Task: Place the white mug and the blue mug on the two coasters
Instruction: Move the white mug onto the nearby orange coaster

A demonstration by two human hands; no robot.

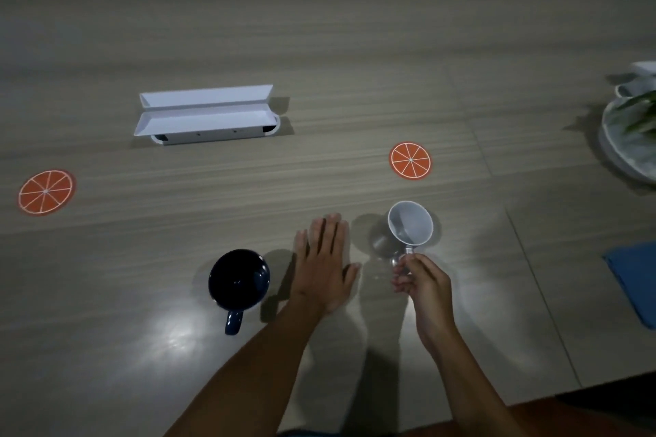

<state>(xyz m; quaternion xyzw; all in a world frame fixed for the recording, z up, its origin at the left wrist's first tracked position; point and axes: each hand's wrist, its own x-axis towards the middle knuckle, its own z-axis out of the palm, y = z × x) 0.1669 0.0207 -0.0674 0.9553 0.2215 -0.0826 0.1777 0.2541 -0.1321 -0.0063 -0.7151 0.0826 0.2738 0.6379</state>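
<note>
My right hand [422, 286] grips the handle of the white mug [411, 224], which is upright near the table's front middle. Beyond it lies an orange-slice coaster [410, 161]. A second orange-slice coaster [46, 192] lies at the far left. The dark blue mug [238, 278] stands upright left of centre, its handle pointing toward me. My left hand [324, 264] rests flat with fingers spread on the table between the two mugs, touching neither.
A white open box [206, 114] sits on the wooden table [355, 64] behind the mugs. A round plate with green leaves [628, 138] and white dishes [639, 82] are at the right edge. A blue cloth [635, 280] lies at the right front.
</note>
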